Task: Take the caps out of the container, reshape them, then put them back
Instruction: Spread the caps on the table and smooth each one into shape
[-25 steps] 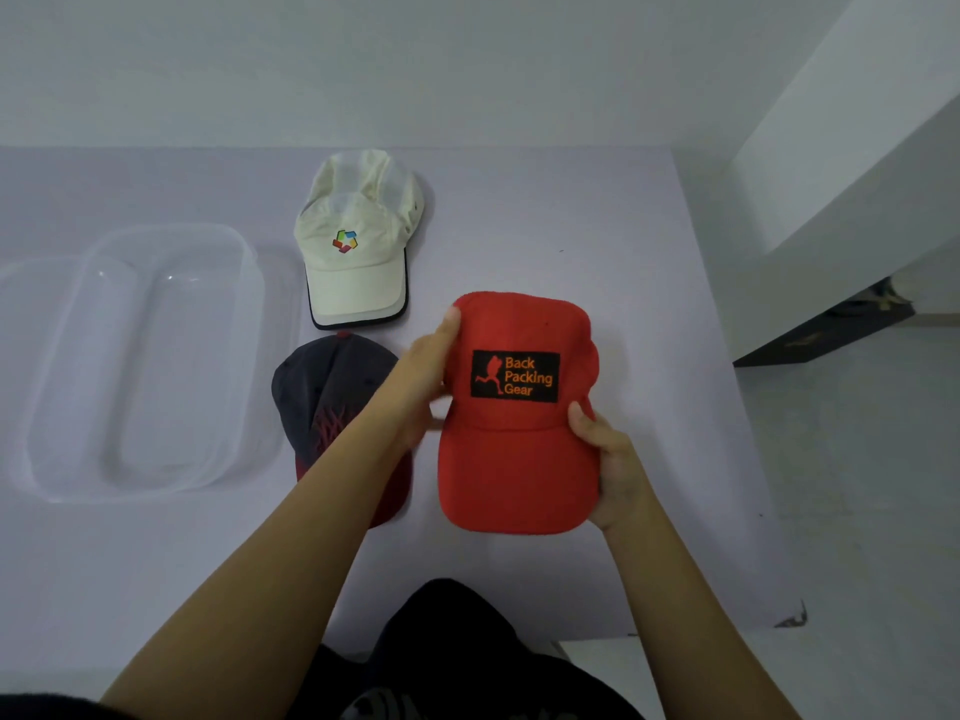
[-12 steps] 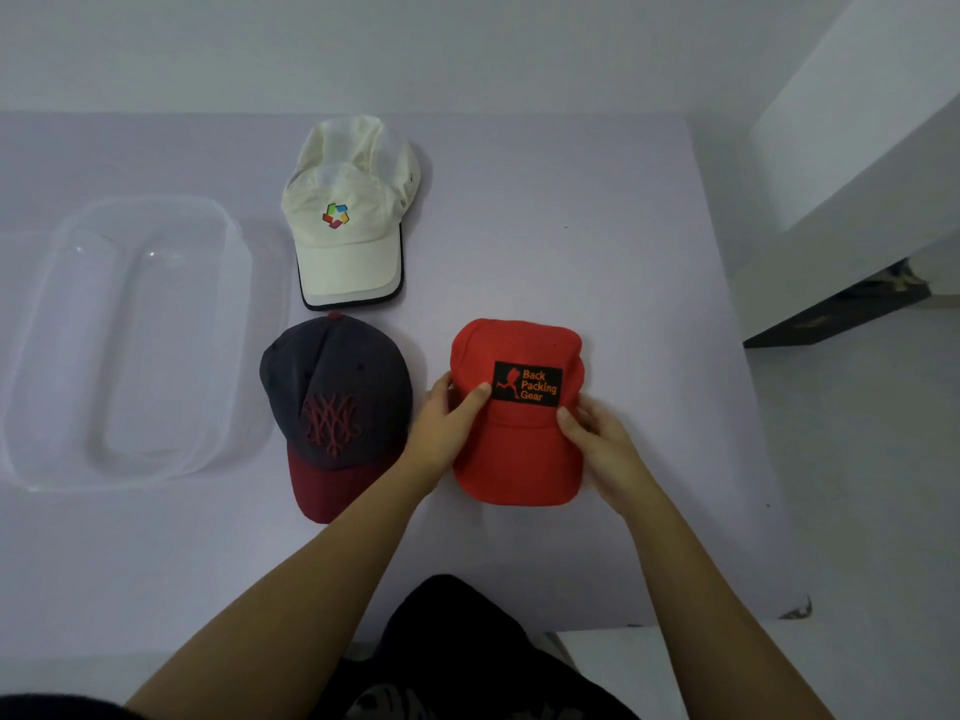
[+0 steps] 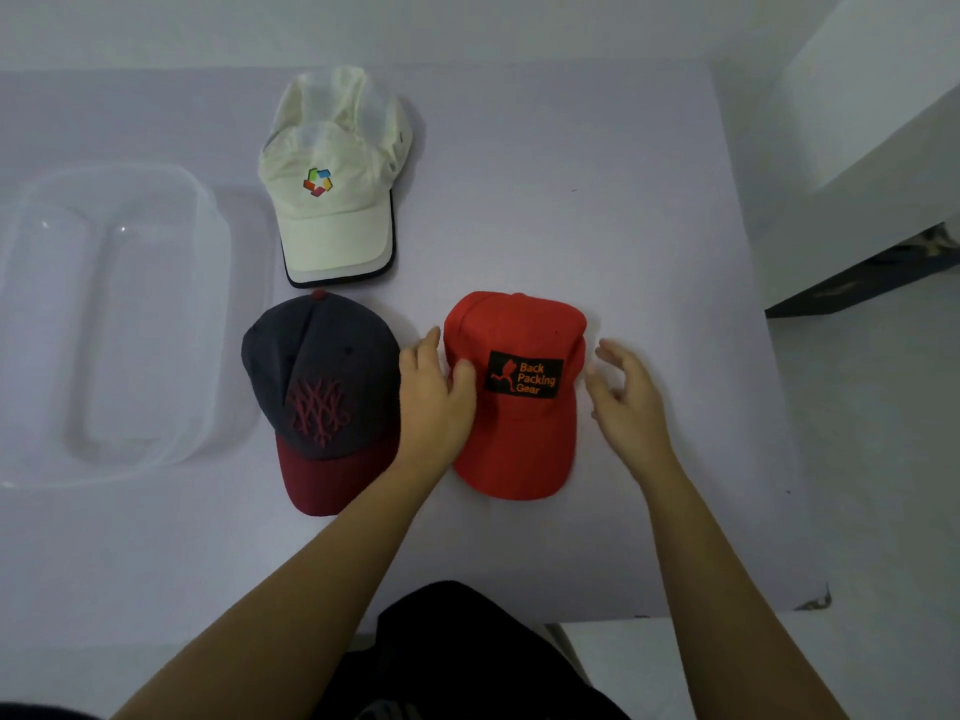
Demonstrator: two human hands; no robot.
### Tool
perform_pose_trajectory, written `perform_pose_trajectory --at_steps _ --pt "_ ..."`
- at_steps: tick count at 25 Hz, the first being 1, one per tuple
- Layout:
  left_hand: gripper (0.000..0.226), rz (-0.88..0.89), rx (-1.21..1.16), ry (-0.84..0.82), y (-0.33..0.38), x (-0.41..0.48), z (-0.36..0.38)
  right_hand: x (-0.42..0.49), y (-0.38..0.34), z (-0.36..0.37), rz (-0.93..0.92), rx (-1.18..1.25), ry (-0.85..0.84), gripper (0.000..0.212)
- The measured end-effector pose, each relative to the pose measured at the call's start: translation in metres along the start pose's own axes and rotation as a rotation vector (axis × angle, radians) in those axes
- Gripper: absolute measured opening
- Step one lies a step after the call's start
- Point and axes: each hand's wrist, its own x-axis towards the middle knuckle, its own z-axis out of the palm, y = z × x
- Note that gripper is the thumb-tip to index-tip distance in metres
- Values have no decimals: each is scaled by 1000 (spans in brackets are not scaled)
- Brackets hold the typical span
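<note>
Two grips released, left hand point(image 3: 434, 402) beside red cap point(image 3: 514, 439) (thumb touching), right hand point(image 3: 631, 402) apart, fingers point(image 3: 613, 353) spread.

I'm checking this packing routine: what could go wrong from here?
The left hand rests between the red cap and the dark cap, so lifting either could nudge and dent the other. The white cap has a creased crown; stacking it in the clear container might flatten it further.

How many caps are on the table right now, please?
3: the white cap at the back, the navy-and-maroon cap nearer, and the red cap right of it. None seem hidden.
</note>
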Motion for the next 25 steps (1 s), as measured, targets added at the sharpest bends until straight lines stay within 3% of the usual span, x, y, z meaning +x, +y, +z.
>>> perform_pose_trajectory --at_steps 2,5,10,15,20,25 --pt "45 -173 -120 -72 9 19 -7 10 -14 -4 82 38 -96 41" --pt "39 -392 -368 -315 19 41 -18 22 -27 -7 177 80 -283 31" --pt "22 -421 -566 -407 24 47 -23 27 -26 -4 228 444 -292 20" --pt "38 -382 -483 -406 21 39 -11 21 -26 6 202 472 -275 23" --pt "35 -348 -404 -306 15 44 -13 24 -31 1 219 580 -242 22" --pt "39 -285 -183 -280 17 48 -13 35 -26 2 182 271 -214 29"
